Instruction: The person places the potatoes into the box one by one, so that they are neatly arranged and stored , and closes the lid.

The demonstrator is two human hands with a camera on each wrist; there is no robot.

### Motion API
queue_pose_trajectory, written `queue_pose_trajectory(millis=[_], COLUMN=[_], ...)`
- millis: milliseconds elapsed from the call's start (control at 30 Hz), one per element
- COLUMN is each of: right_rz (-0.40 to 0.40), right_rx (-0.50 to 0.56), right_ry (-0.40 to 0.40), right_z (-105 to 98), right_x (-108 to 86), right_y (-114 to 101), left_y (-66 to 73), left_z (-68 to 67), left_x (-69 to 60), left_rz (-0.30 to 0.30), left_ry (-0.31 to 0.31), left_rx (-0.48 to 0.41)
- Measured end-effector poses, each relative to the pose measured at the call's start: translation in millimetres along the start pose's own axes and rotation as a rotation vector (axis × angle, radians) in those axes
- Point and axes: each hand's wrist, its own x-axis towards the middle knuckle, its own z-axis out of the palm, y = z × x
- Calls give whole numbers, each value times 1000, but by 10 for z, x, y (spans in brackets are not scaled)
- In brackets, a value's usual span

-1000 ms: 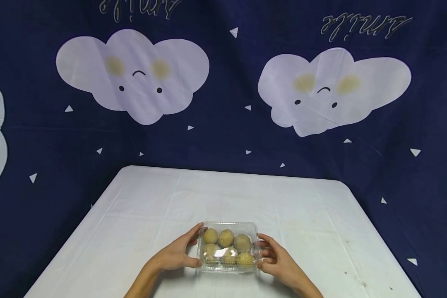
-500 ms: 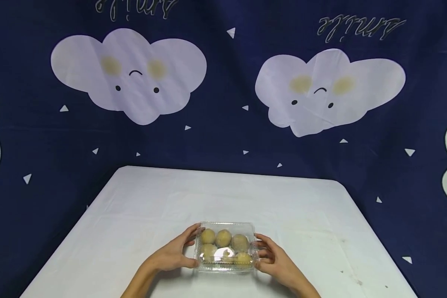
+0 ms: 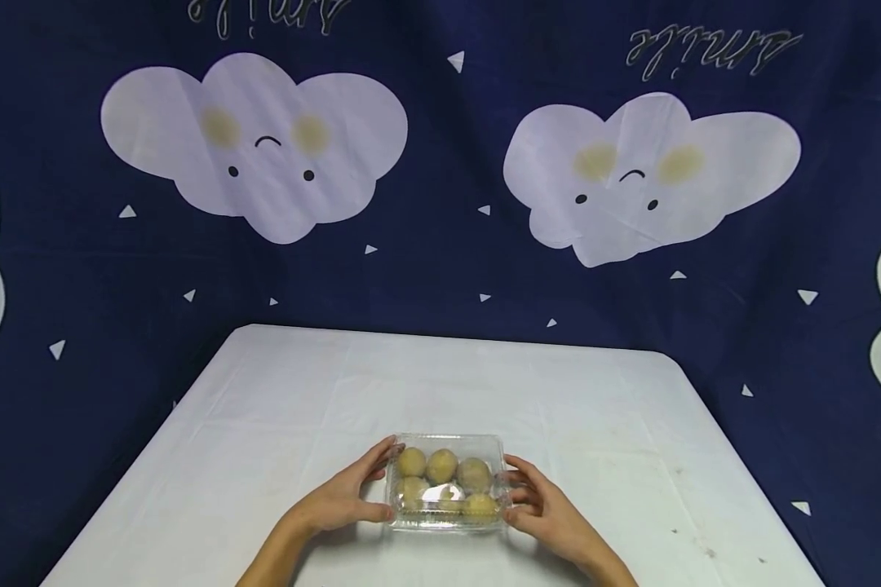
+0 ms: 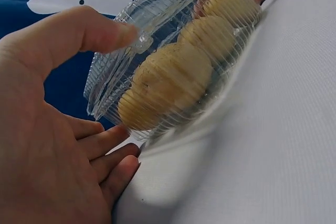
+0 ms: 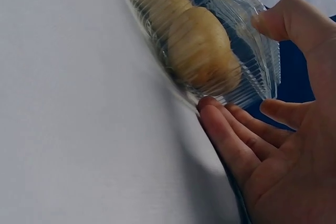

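Observation:
A clear plastic clamshell box (image 3: 448,524) with ribbed sides sits at the near middle of the head view, its lid down. Inside lie several yellowish potatoes (image 3: 442,466) in two rows. My left hand (image 3: 343,496) holds the box's left side, thumb (image 4: 123,36) near the rim seam and the other fingers low against the wall. On the opposite side, my right hand (image 3: 551,515) grips in the same way, its thumb (image 5: 265,23) at the rim and fingertips (image 5: 208,103) by the bottom edge. Part of the fingers is hidden behind the box in the head view.
A white cloth covers the table (image 3: 440,375), with small dark specks (image 3: 710,553) at the right. Behind it hangs a dark blue curtain (image 3: 440,269) printed with upside-down clouds and small white triangles.
Both hands keep their hold on the box, which stays nearly in place. The whole head view has shifted slightly, clouds and table included.

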Motion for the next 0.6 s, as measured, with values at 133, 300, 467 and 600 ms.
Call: queue_pose_trajectory(millis=[133, 300, 467, 600], right_rz=[-4, -10, -19, -3], right_rx=[-26, -11, 7, -14], right_ry=[-38, -96, -141, -131], right_z=[-10, -36, -61, -85], right_x=[0, 1, 23, -13], right_y=[15, -3, -28, -59], left_y=[0, -1, 13, 54], left_z=[-16, -39, -95, -135], left_x=[-28, -60, -82, -87], left_rz=[-20, -13, -8, 25], left_ry=[-3, -2, -1, -62], left_rx=[-6, -9, 16, 27])
